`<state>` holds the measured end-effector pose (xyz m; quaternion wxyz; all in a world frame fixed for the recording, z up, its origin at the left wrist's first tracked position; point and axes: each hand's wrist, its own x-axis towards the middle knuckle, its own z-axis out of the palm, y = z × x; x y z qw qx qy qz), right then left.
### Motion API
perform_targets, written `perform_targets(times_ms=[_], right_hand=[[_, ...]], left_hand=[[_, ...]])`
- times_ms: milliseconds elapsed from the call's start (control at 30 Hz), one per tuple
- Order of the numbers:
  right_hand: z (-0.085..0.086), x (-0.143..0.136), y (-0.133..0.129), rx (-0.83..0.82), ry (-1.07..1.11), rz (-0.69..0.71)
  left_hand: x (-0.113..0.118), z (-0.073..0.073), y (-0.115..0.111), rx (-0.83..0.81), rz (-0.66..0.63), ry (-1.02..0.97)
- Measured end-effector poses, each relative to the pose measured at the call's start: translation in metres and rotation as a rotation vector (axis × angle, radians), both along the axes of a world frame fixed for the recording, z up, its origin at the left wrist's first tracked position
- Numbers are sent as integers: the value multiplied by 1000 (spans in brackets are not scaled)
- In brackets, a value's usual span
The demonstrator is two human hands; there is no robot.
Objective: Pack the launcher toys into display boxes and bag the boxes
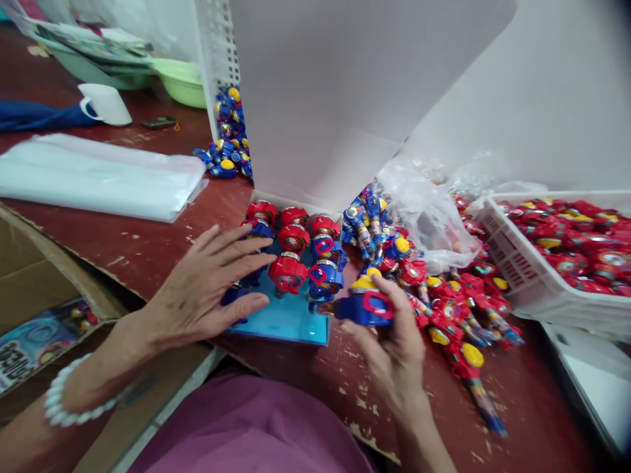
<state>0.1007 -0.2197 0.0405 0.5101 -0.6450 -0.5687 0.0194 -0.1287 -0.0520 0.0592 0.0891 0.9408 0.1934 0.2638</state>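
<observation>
One blue toy [355, 311] at box edge [325, 330]

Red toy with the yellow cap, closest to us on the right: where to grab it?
Probably pinch the stem of the red toy from the near right side. It's slim, lies on the table and points out from the pile; the wider head, with its yellow cap, sits close against other toys.
</observation>
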Motion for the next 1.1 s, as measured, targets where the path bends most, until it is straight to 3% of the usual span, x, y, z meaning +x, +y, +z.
perform_targets(times_ms=[133, 267, 467, 733, 967, 1100], right_hand=[[-10, -8, 5, -62, -176, 130], [-4, -4, -2, -106, -160, 177], [-5, -4, -1, -41, -230, 185], [-11, -16, -18, -150, -151, 287], [-20, -15, 9, -278, -147, 286], [-17, 0, -5, -300, -202, 226]], left_hand=[[6, -12, 10, -66, -10, 164], [6, -12, 8, -55, -24, 126], [6, -14, 10, -88, -44, 82], [4, -18, 12, -97, -56, 64], [5, -16, 11, -99, -58, 67], [2, -19, 13, -135, -83, 30]])
